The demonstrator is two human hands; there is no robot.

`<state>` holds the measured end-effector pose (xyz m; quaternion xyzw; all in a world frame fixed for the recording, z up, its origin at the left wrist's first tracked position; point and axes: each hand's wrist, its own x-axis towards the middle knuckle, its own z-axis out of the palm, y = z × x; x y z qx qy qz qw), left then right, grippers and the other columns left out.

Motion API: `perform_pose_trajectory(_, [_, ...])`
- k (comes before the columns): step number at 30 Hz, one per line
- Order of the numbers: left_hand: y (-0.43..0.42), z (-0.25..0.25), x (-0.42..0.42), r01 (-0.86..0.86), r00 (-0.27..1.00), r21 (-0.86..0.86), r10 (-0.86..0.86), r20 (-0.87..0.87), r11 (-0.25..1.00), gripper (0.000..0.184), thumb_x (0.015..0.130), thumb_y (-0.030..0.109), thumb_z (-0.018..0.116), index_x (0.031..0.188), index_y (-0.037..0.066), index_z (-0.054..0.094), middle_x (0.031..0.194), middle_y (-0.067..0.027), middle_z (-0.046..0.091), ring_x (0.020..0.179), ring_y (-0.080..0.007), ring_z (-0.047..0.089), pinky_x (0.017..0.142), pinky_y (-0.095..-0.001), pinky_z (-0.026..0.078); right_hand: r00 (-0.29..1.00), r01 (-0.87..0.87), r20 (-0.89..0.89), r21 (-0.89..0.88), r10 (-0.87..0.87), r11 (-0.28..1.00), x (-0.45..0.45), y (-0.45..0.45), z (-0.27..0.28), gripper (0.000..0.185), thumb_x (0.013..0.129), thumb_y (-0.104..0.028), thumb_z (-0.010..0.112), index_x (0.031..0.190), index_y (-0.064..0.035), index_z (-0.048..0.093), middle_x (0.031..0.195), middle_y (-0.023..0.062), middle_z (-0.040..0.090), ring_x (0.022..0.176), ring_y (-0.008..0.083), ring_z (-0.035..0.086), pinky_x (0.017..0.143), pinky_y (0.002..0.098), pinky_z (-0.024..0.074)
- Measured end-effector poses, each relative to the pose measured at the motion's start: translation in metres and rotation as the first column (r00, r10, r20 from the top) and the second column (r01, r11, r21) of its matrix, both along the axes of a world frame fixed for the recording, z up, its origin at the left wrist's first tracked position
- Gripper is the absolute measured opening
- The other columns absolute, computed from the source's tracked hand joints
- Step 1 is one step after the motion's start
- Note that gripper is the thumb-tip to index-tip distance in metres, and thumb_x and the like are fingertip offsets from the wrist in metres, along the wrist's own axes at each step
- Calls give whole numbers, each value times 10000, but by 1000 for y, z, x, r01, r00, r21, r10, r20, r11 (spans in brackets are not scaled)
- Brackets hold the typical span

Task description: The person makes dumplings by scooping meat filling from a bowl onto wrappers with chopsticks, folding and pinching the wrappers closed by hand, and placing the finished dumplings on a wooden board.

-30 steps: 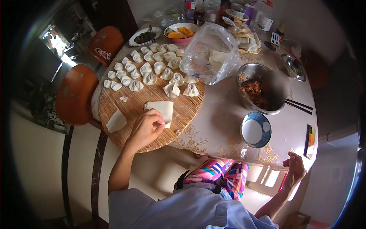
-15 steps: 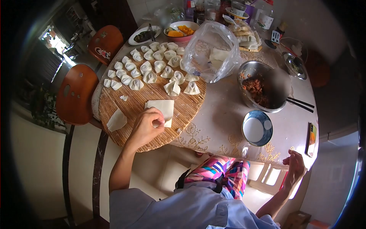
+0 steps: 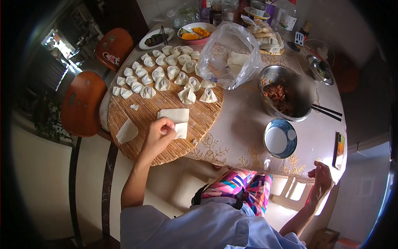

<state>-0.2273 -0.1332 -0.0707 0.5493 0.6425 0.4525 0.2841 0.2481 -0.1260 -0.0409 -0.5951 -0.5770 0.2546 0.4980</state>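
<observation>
My left hand (image 3: 159,137) is over a stack of square dough wrappers (image 3: 176,114) on the round slatted board (image 3: 190,143). Its thumb and fingertips are pinched together at the top wrapper, whose surface shows a crease beside them. My right hand (image 3: 321,179) hangs at the table's front right edge, fingers loosely bent and thumb apart, with nothing visible in it. A loose piece of dough (image 3: 127,131) lies left of the stack. Several folded dumplings (image 3: 162,84) fill the far part of the board.
Right of the board are a steel bowl (image 3: 268,103) of minced filling with chopsticks (image 3: 327,112), a blue bowl (image 3: 292,145) with white contents, and a phone (image 3: 339,151). A plastic bag (image 3: 211,62) holding wrappers lies behind. Chairs (image 3: 85,103) stand to the left.
My left hand has shifted slightly left and its fingers have turned, showing more of the top wrapper and a crease in it. My right hand has barely moved.
</observation>
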Motion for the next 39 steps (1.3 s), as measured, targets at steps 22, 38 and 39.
perform_pose_trajectory(22, [-5,-6,13,-122,992,42,123,-16,992,298,737,-59,635,1021,1,567,791,-48,572,716,-97,525,651,-241,451,999,26,-29,-4,-26,1000,6,-4,-9,190,878,-159,567,952,4,629,864,117,624,581,105,545,555,239,449])
perform_pose_trajectory(38, [18,29,-7,-438,703,118,258,663,891,153,894,140,511,967,7,532,917,-55,591,857,-134,555,797,-279,438,999,-4,-38,19,4,1000,-1,4,-7,225,878,-197,567,945,10,624,804,97,626,579,110,537,561,241,436])
perform_pose_trajectory(39, [20,35,-5,-435,641,104,227,733,895,163,895,138,506,984,5,534,943,-63,596,884,-151,568,823,-292,444,999,-8,-38,33,9,999,-1,4,-8,237,878,-212,566,950,7,624,788,89,629,570,108,530,560,241,430])
